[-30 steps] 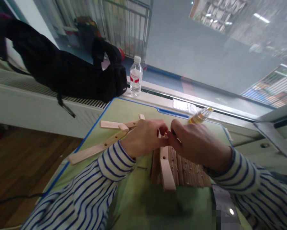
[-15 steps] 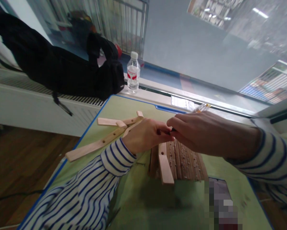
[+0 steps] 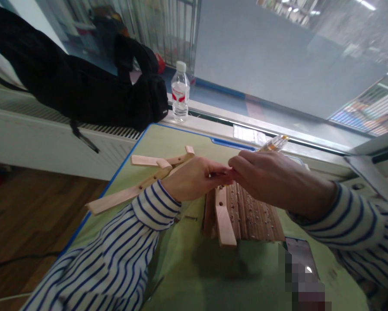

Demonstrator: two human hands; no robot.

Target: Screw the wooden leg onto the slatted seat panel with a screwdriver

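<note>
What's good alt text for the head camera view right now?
A person's left hand and right hand meet at the fingertips over a drilled wooden piece and a brown corrugated block; anything held is unclear. Other wooden pieces lie leftward on the green table, with a water bottle and black bag beyond.

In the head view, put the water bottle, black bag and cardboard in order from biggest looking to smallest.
1. Black bag
2. Cardboard, even partly covered
3. Water bottle
</note>
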